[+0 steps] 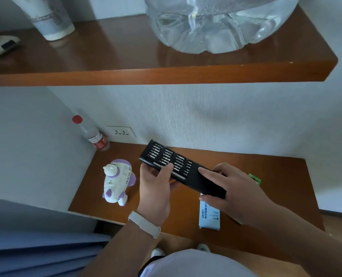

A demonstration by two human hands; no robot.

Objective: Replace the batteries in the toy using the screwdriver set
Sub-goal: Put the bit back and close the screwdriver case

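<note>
Left hand (156,183) grips the bit tray (166,158); right hand (226,186) clasps its black sleeve (208,182), apparently to expose bits. Toy (117,181) waits on the desk (276,176).

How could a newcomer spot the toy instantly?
Find the lower wooden desk under the shelf. At its left end, beside the left hand gripping the black screwdriver set, sits the toy. It is the only white-and-purple figure; the bottle behind has a red cap.
</note>
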